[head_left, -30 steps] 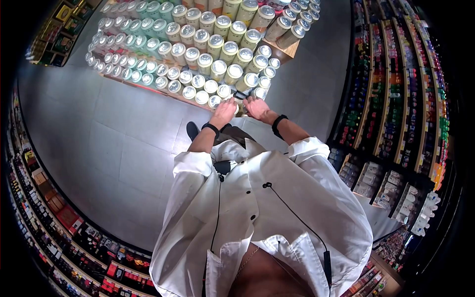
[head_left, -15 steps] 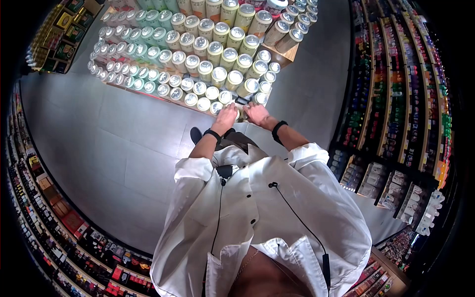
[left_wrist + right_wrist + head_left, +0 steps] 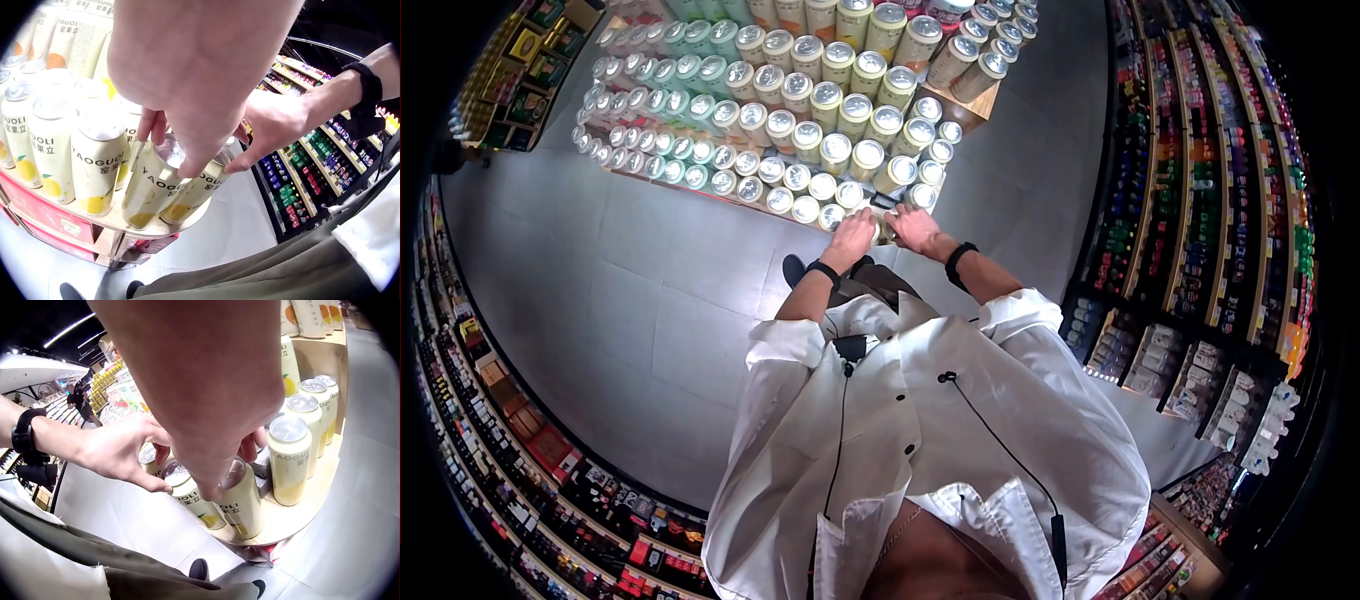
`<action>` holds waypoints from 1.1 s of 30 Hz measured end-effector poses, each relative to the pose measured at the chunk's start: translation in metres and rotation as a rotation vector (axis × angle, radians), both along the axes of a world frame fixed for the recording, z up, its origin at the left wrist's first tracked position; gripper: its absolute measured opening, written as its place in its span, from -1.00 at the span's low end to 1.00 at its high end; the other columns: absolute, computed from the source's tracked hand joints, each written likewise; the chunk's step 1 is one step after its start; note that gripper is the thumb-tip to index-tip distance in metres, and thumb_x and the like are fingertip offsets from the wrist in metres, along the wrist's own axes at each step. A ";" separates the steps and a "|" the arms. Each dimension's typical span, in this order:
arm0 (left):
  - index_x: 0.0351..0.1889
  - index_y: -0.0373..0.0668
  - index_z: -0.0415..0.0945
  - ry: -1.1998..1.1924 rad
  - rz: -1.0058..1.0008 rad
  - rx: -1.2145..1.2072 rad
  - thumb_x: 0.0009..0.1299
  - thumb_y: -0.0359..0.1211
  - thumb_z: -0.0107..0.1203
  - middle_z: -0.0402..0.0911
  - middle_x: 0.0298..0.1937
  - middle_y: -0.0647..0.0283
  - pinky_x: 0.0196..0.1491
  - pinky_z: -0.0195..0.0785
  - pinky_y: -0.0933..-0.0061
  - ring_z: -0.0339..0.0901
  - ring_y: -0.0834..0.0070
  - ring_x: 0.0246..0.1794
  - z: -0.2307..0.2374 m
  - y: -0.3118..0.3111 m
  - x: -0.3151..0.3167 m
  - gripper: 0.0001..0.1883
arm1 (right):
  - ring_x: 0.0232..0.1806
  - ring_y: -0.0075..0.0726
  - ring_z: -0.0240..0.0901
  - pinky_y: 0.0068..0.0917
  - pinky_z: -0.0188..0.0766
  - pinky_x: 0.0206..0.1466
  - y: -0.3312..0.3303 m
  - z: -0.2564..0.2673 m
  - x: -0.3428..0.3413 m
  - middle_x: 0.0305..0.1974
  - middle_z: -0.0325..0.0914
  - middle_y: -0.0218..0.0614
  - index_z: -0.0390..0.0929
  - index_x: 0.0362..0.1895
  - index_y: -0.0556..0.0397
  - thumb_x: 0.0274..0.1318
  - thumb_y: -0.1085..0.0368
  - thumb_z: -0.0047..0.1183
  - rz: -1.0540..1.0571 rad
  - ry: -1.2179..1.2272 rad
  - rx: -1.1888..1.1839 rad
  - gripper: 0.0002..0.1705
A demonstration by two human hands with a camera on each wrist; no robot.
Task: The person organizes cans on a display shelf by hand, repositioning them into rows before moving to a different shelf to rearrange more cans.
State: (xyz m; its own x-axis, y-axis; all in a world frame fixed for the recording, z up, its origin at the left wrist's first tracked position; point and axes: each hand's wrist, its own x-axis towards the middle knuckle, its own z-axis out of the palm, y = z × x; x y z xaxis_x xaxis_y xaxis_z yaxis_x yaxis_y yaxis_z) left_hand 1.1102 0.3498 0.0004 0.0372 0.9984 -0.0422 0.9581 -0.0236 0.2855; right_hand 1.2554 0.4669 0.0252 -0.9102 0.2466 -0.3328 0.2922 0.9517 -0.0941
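Both hands are at the rounded front corner of a display of pale yellow drink cans. My left hand [image 3: 855, 233] grips the top of one can [image 3: 152, 190], thumb and fingers either side of its rim. Right beside it, my right hand [image 3: 914, 230] holds the top of a neighbouring can [image 3: 242, 509] between thumb and fingers. Both cans stand close together at the shelf edge, lemon pictures on their sides, their lids partly hidden by the fingers. A dark object [image 3: 885, 201] lies just behind the hands, among the cans.
Rows of cans [image 3: 800, 140] rise in tiers behind, pale yellow to green and pink leftward. More cans [image 3: 289, 462] line the shelf's right edge. Bottle shelves [image 3: 1190, 190] stand across the aisle on the right. Grey tiled floor [image 3: 620, 270] lies to the left.
The head view has shifted slightly. Both hands stay at the front corner cans, with only small movements of the fingers and wrists.
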 end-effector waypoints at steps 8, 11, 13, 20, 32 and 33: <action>-0.14 -0.33 0.47 -0.046 0.051 -0.149 0.14 -0.51 0.04 0.43 -0.01 0.04 0.03 0.41 0.26 0.43 0.19 0.07 0.012 0.006 0.003 -0.71 | -0.08 -0.06 0.46 -0.25 0.45 -0.08 -0.005 -0.003 0.004 -0.17 0.45 -0.08 0.41 -0.08 0.01 -0.20 0.23 0.22 -0.084 0.009 -0.021 -0.50; -0.13 -0.30 0.47 0.020 0.044 -0.139 0.16 -0.51 0.03 0.42 -0.01 0.06 0.03 0.41 0.27 0.43 0.19 0.06 0.010 0.005 0.005 -0.72 | -0.04 -0.06 0.44 -0.24 0.43 -0.04 -0.009 -0.003 0.007 -0.09 0.40 -0.08 0.37 -0.02 -0.01 -0.17 0.18 0.24 -0.121 0.019 -0.028 -0.45; -0.13 -0.29 0.47 0.031 0.029 -0.141 0.18 -0.51 0.00 0.42 -0.01 0.07 0.03 0.40 0.28 0.41 0.20 0.07 0.004 0.005 0.005 -0.73 | -0.03 0.04 0.42 -0.18 0.42 -0.02 -0.013 0.010 0.014 -0.05 0.36 -0.05 0.27 0.11 0.04 -0.09 0.15 0.22 -0.148 0.083 -0.068 -0.34; -0.15 -0.28 0.48 0.048 0.069 -0.050 0.11 -0.49 0.11 0.42 -0.10 0.16 0.02 0.36 0.33 0.41 0.30 -0.01 -0.006 0.001 0.008 -0.70 | 0.01 0.08 0.40 -0.16 0.41 -0.01 0.005 0.027 0.051 -0.04 0.35 -0.04 0.23 0.15 0.01 -0.03 0.06 0.19 -0.416 0.055 -0.090 -0.31; 0.00 -0.24 0.42 -0.133 0.299 -0.128 0.08 -0.32 0.28 0.36 0.03 0.07 0.13 0.31 0.21 0.30 0.17 0.15 0.022 0.019 0.033 -0.50 | -0.12 0.10 0.48 -0.11 0.46 -0.09 0.092 0.012 0.042 -0.07 0.42 -0.01 0.30 0.11 -0.05 -0.05 0.21 0.15 -0.248 0.163 -0.141 -0.43; 0.02 -0.23 0.42 -0.174 0.350 -0.135 0.09 -0.33 0.28 0.36 0.03 0.06 0.13 0.31 0.20 0.31 0.16 0.14 0.029 0.025 0.041 -0.49 | -0.12 0.10 0.48 -0.11 0.46 -0.09 0.105 0.014 0.043 -0.07 0.42 -0.01 0.30 0.11 -0.05 -0.05 0.21 0.15 -0.230 0.177 -0.130 -0.43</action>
